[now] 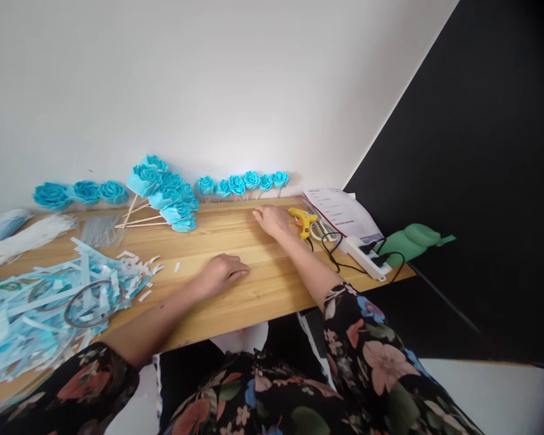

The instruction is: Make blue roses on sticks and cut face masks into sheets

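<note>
My left hand (223, 273) rests on the wooden tabletop with its fingers curled into a loose fist; nothing shows in it. Farther back, my right hand (272, 220) lies low over the table, fingers bent and pressed together, and what they hold, if anything, is hidden. Just right of it is a yellow glue gun (304, 222). A bunch of blue paper flowers (165, 187) on thin sticks leans at the back, left of my right hand. Behind that hand, several smaller blue flowers (236, 184) stand in a row along the wall.
Blue and white paper scraps (49, 308) cover the table's left side, with a dark ring (67, 311) among them. Bundles of white strands (36, 237) lie behind. At right are a printed sheet (342, 212), a power strip (366, 258) with black cords and a green object (412, 241).
</note>
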`<state>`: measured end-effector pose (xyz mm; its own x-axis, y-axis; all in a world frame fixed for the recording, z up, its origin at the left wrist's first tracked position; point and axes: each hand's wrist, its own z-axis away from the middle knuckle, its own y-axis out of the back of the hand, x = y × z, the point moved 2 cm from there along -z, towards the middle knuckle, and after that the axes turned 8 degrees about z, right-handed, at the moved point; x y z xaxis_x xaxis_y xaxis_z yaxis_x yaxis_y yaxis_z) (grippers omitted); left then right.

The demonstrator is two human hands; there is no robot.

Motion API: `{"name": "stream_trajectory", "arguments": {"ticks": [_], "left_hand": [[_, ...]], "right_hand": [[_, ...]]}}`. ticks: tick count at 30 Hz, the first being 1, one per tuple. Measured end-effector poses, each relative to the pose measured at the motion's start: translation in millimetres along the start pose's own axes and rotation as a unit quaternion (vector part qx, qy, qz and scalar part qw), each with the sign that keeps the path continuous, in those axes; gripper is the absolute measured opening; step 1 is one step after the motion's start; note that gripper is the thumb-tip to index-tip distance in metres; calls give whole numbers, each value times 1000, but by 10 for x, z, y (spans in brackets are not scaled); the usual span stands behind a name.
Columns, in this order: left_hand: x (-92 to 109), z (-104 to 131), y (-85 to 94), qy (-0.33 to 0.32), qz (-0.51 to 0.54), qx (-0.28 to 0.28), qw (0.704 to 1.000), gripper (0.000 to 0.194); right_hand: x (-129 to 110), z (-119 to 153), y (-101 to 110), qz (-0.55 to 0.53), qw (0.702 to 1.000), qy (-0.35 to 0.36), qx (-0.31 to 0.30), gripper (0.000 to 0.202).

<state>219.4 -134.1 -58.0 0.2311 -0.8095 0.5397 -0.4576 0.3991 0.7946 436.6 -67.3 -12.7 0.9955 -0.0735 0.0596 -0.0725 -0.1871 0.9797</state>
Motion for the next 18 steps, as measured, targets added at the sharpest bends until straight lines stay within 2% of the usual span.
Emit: {"name": "stream_trajectory", "arguments": {"ticks": [9,13,18], "left_hand": [[17,-6,-20,-5,-3,6,1000,36],[21,-5,-20,-1,4,11,1000,36],[31,-9,-10,0,19,15,1000,35]], "right_hand": [[-218,-662,-264,-115,992,-52,2,45],[-282,-806,-286,-143,987,-72,30,52],[-318,-857,-324,-176,975,-122,60,59]]}}
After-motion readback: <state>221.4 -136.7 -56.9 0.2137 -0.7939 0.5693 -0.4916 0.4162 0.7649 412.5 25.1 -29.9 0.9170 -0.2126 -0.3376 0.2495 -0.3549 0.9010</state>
